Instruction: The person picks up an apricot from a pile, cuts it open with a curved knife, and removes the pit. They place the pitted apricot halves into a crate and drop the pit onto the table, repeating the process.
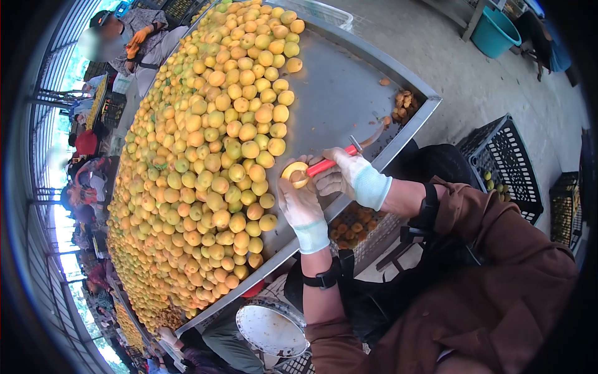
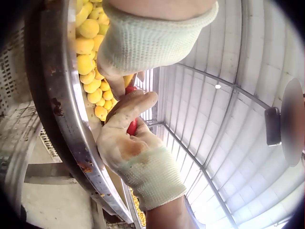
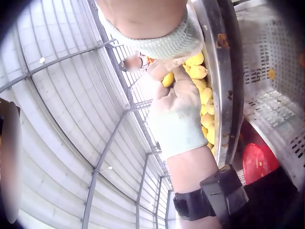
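Note:
A cut yellow fruit point(image 1: 294, 175) with an exposed brown centre is held by the gloved left hand point(image 1: 300, 202), its fingers curled round it. The gloved right hand point(image 1: 352, 174) grips a red handle point(image 1: 322, 167) with a metal fitting at its outer end, close beside the fruit. In the left wrist view the red handle point(image 2: 132, 126) shows between the fingers of the right hand point(image 2: 136, 148). The right wrist view shows the left hand point(image 3: 176, 109) pinching the fruit point(image 3: 167, 79). The fingers partly hide where handle and fruit meet.
Piled yellow-orange fruit point(image 1: 212, 156) covers much of the metal table point(image 1: 339, 87). Brown scraps point(image 1: 405, 106) lie in its corner. Around it are a black crate point(image 1: 523, 168), a teal bucket point(image 1: 495, 32), a round white lid point(image 1: 272, 327) and another person point(image 1: 146, 43) opposite.

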Available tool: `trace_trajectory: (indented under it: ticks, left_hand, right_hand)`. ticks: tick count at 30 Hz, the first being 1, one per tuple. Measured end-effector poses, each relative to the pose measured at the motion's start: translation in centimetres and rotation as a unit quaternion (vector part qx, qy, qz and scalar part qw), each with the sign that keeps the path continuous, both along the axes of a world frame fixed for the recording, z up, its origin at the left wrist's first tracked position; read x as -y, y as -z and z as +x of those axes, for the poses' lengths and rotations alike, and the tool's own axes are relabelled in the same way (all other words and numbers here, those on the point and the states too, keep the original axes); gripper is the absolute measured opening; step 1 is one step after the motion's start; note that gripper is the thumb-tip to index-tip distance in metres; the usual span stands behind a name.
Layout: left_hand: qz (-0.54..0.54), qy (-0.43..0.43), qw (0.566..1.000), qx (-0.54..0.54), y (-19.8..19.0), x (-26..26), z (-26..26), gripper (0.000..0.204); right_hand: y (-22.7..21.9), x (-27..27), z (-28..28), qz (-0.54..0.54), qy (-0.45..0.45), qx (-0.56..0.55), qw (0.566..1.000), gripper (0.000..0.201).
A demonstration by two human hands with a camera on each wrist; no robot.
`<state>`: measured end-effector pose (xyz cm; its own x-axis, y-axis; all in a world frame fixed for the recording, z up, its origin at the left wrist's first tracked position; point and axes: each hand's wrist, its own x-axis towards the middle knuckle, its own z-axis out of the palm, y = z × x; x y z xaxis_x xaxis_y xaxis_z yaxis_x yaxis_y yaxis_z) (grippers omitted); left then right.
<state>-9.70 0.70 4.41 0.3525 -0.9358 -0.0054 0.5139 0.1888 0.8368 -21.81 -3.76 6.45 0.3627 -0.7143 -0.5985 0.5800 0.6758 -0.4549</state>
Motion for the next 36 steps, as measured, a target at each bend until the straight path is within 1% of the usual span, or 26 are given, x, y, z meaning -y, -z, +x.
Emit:
trace_trajectory:
  ticks: [3, 5, 9, 10, 11, 12, 14, 15, 16, 17, 18, 19, 20, 21, 22, 23, 24, 25, 27, 28, 29, 31, 32, 33, 35, 36]
  left_hand:
    - [0.007, -0.006, 1.000, 0.010, 0.2, 0.1, 0.3, 0.053]
    - [0.017, 0.008, 1.000, -0.009, 0.1, 0.2, 0.2, 0.051]
    - [0.020, -0.010, 0.999, -0.031, 0.6, 0.4, 0.1, 0.048]
    - [0.039, -0.011, 0.999, -0.035, 0.3, 0.4, 0.1, 0.047]
    - [0.060, -0.012, 0.998, -0.035, 0.1, 0.5, 0.2, 0.046]
    - [0.052, -0.022, 0.997, -0.043, 0.3, 0.7, 0.3, 0.046]
    - [0.109, -0.037, 0.992, -0.056, 0.8, 0.6, 0.9, 0.048]
    - [0.108, -0.045, 0.991, -0.059, 0.3, 0.4, 1.4, 0.048]
    - [0.115, -0.033, 0.993, -0.023, -0.3, 0.2, 2.0, 0.048]
    - [0.124, -0.019, 0.992, 0.013, -0.8, 0.2, 2.3, 0.049]
    - [0.147, -0.030, 0.988, 0.024, -0.4, 0.4, 2.5, 0.060]
    - [0.147, -0.031, 0.988, 0.023, -0.4, 0.2, 2.9, 0.060]
    - [0.139, 0.034, 0.990, 0.016, -0.5, 0.0, 3.3, 0.066]
    - [0.130, 0.099, 0.987, 0.007, -0.8, -0.1, 3.4, 0.072]
    - [0.132, 0.100, 0.986, 0.005, -1.1, -0.2, 3.3, 0.072]
    - [0.157, 0.117, 0.981, 0.004, -1.3, -0.2, 3.1, 0.079]
    - [0.182, 0.135, 0.974, 0.004, -1.7, -0.2, 2.8, 0.087]
    - [0.183, 0.136, 0.974, 0.003, -1.9, -0.2, 2.7, 0.087]
    - [0.208, 0.161, 0.964, 0.034, -2.2, -0.2, 2.6, 0.097]
    - [0.210, 0.161, 0.964, 0.035, -2.2, -0.3, 2.6, 0.097]
    - [0.205, 0.171, 0.962, 0.058, -2.3, -0.4, 2.6, 0.096]
    - [0.205, 0.178, 0.959, 0.084, -2.0, -0.7, 2.7, 0.096]
    - [0.205, 0.185, 0.958, 0.078, -1.4, -0.8, 2.8, 0.095]
    - [0.205, 0.192, 0.957, 0.072, -1.2, -0.9, 2.9, 0.094]
    - [0.205, 0.193, 0.956, 0.081, -1.1, -1.0, 3.0, 0.092]
    - [0.200, 0.185, 0.958, 0.093, -1.0, -1.0, 3.2, 0.088]
  right_hand:
    - [-0.1, -0.2, -0.1, -0.006, -0.003, 0.016, 1.000, 0.036]
    - [0.2, -0.2, -0.1, -0.006, -0.008, 0.014, 1.000, 0.036]
    - [0.3, -0.4, -0.1, -0.006, -0.010, 0.014, 1.000, 0.037]
    - [0.6, -0.1, -0.1, 0.002, -0.024, 0.023, 0.999, 0.037]
    - [0.8, -0.2, -0.3, -0.017, -0.031, 0.020, 0.999, 0.037]
    - [0.2, -0.2, -0.4, -0.020, -0.039, -0.012, 0.999, 0.034]
    - [-0.8, -0.2, -0.4, -0.024, -0.057, -0.045, 0.997, 0.031]
    - [-1.4, -0.1, -0.6, -0.088, -0.055, -0.107, 0.989, 0.029]
    - [-1.6, 0.0, -0.8, -0.150, -0.049, -0.166, 0.973, 0.029]
    - [-1.1, 0.1, -0.8, -0.148, -0.053, -0.165, 0.974, 0.029]
    - [-0.2, 0.4, -0.9, -0.273, -0.003, -0.233, 0.934, 0.028]
    - [-0.7, 0.9, -1.1, -0.392, 0.048, -0.294, 0.870, 0.029]
    - [-1.7, 1.5, -2.3, -0.431, -0.033, -0.234, 0.871, 0.029]
    - [-3.0, 1.7, -2.5, -0.430, -0.034, -0.236, 0.871, 0.029]
    - [-3.9, 1.8, -2.7, -0.441, -0.072, -0.246, 0.860, 0.025]
    - [-4.3, 1.8, -2.9, -0.451, -0.108, -0.256, 0.848, 0.021]
    - [-3.4, 1.8, -3.0, -0.484, -0.113, -0.265, 0.827, 0.022]
    - [-3.7, 1.7, -3.0, -0.483, -0.113, -0.266, 0.827, 0.022]
    - [-4.7, 1.3, -2.5, -0.537, -0.175, -0.271, 0.780, 0.026]
    - [-4.1, 1.3, -2.4, -0.519, -0.229, -0.297, 0.768, 0.037]
    - [-4.0, 1.2, -2.3, -0.518, -0.228, -0.294, 0.770, 0.037]
    - [-4.0, 1.0, -1.8, -0.630, -0.260, -0.414, 0.603, 0.047]
    - [-4.2, 1.0, -1.7, -0.620, -0.292, -0.437, 0.583, 0.054]
    - [-3.8, 1.1, -1.7, -0.618, -0.291, -0.434, 0.587, 0.054]
    - [-2.8, 1.4, -1.6, -0.625, -0.268, -0.379, 0.628, 0.053]
    - [-2.9, 1.3, -1.6, -0.610, -0.265, -0.340, 0.665, 0.051]
